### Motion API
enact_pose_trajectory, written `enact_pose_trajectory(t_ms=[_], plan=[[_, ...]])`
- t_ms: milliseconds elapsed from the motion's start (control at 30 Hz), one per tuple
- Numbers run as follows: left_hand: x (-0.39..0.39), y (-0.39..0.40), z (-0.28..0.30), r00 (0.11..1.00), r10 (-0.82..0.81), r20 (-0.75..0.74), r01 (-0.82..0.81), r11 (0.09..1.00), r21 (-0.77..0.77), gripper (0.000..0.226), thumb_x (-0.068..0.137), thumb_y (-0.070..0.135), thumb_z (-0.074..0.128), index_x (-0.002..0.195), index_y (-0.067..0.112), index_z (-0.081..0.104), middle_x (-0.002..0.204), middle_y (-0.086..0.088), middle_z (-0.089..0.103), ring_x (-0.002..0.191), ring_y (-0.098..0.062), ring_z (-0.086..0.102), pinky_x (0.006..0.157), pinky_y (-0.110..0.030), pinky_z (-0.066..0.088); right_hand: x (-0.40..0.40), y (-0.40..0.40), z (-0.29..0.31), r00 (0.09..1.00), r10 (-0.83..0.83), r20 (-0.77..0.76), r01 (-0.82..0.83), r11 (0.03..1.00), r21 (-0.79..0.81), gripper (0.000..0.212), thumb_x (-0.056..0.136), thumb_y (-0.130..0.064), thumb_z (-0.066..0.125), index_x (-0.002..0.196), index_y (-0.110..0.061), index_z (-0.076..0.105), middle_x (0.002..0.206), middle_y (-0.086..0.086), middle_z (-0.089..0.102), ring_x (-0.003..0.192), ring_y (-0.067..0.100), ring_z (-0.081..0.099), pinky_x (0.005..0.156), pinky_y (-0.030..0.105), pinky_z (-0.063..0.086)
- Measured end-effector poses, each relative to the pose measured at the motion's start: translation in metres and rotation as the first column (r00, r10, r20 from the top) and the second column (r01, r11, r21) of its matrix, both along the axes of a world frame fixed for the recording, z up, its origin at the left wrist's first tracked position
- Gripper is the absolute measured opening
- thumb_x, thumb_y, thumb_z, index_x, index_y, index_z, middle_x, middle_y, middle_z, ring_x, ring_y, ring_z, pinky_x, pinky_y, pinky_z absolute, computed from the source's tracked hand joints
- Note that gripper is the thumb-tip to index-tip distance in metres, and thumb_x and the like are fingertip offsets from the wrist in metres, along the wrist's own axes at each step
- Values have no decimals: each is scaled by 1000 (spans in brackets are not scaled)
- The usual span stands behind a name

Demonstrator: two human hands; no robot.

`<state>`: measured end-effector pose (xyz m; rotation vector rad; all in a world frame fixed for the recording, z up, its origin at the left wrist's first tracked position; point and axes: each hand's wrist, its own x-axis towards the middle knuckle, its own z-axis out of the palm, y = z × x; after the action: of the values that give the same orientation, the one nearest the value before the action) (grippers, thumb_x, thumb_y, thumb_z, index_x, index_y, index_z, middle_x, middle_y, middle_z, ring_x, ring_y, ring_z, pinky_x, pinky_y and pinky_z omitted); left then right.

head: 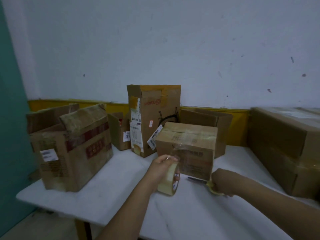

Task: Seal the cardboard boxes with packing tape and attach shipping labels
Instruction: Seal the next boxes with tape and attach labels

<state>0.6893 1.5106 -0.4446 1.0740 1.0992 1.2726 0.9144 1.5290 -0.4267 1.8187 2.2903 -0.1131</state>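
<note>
While my left hand (163, 168) grips the tape roll (169, 181) with a strip running up to the box (187, 144) mid-desk (86, 193), my right hand (223, 182) holds scissors (199, 180), so I judge cutting, labelling and the open boxes (72, 149) remain.

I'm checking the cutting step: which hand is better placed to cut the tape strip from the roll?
The right hand: it grips the scissors, blades pointing toward the strip. The left hand holds the tape roll, keeping tape stretched from the box.
</note>
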Motion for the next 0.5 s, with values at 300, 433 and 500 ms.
enact_pose_trajectory(t_ms=[300, 433, 500], plan=[[8, 13, 4, 996, 58, -74, -62, 997, -54, 16, 96, 13, 58, 105, 1, 64, 61, -20, 60, 44, -26, 60, 51, -30, 50, -26, 4, 1, 989, 68, 135, -106, 947, 302, 21, 95, -8, 51, 107, -9, 68, 104, 9, 69, 95, 27, 69, 78, 33, 55], [11, 12, 10, 993, 76, -95, -81, 996, -44, 12, 98, 9, 54, 95, 2, 64, 60, -16, 58, 37, -20, 58, 42, -23, 48, -41, 10, 27, 984, 64, 168, -132, 892, 432, 18, 94, -6, 53, 101, -11, 68, 98, 6, 69, 88, 24, 69, 69, 31, 54], [11, 14, 11, 990, 77, -116, -81, 996, -37, 14, 99, 8, 53, 99, 0, 65, 63, -16, 57, 36, -18, 57, 40, -21, 47, -47, 12, 33, 976, 86, 200, -156, 916, 370, 17, 92, -3, 55, 102, -9, 67, 100, 8, 68, 91, 25, 68, 70, 32, 52]])
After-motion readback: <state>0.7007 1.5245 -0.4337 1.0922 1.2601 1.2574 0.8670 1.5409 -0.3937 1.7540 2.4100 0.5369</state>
